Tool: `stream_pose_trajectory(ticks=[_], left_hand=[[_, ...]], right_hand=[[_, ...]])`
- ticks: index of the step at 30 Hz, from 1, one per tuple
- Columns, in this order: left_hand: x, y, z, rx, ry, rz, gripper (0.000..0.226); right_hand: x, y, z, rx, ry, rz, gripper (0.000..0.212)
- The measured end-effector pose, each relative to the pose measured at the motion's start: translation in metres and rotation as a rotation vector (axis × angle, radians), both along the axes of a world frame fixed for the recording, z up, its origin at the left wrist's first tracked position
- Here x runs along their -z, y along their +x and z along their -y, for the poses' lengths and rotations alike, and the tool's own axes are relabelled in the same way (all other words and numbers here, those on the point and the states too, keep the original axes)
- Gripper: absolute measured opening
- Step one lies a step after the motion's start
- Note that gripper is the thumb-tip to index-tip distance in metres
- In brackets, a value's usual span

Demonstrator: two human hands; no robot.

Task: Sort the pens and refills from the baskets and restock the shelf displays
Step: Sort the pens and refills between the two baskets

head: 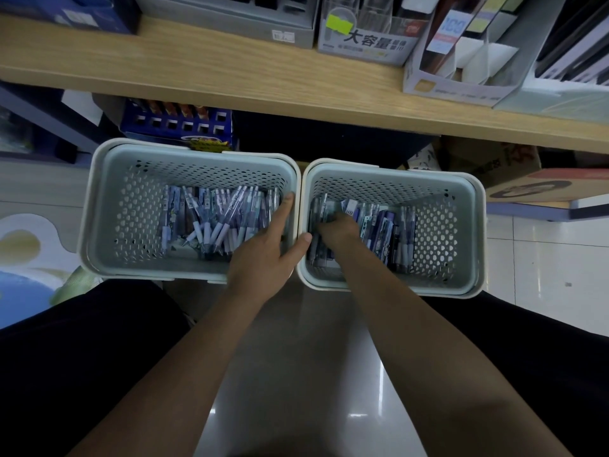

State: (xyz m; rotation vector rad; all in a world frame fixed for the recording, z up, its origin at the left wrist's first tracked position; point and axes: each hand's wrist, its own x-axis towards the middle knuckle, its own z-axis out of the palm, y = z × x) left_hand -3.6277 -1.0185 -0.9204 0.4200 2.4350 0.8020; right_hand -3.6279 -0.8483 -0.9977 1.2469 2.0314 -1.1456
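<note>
Two pale perforated baskets stand side by side on the floor. The left basket (108, 206) holds a pile of pens (217, 219) with white and clear barrels. My left hand (267, 252) lies flat against that basket's right inner wall, fingers straight, thumb over the rim. The right basket (461, 225) holds pens and refill packs (385, 229) in blue packaging. My right hand (336, 230) is down in its left part, fingers curled into the pens there; what they grip is hidden under the hand.
A wooden shelf (204, 70) runs across above the baskets, carrying display boxes, one grey box with large printed characters (365, 44) and a white divided box (461, 77). A blue slotted pen display (181, 127) sits under the shelf. Cardboard boxes (514, 179) lie at right.
</note>
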Motion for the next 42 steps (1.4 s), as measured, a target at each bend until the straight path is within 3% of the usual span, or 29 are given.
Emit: stream_pose_trajectory(ticks=[8,14,19,25,29,31,34,38,42], left_hand=[[0.000,0.000,0.000,0.002,-0.005,-0.014,0.071],[0.001,0.000,0.000,-0.008,0.001,-0.011,0.071],[0.001,0.000,0.000,-0.007,0.005,-0.013,0.071],[0.000,0.000,0.000,-0.006,-0.003,-0.014,0.072],[0.000,0.000,0.000,-0.010,0.009,-0.004,0.071],[0.000,0.000,0.000,-0.006,0.009,0.001,0.071],[0.000,0.000,0.001,-0.005,0.010,0.003,0.071],[0.003,0.000,0.001,-0.004,0.009,0.004,0.071],[0.005,-0.001,0.001,-0.001,0.011,-0.007,0.071]], right_hand=[[-0.004,-0.001,-0.004,0.100,-0.210,-0.028,0.010],[0.000,-0.006,0.004,0.137,-0.220,-0.005,0.027],[0.002,-0.006,0.003,0.172,-0.280,0.006,0.013],[-0.004,-0.004,0.000,0.179,-0.373,-0.017,0.033],[-0.007,0.001,-0.002,0.175,-0.407,-0.057,0.012],[-0.008,0.004,-0.003,0.172,-0.427,-0.065,0.025],[-0.002,0.008,-0.008,0.162,-0.455,-0.065,0.066],[-0.009,0.010,-0.015,0.117,-0.475,-0.037,0.064],[-0.005,0.014,-0.013,0.171,-0.551,-0.093,0.083]])
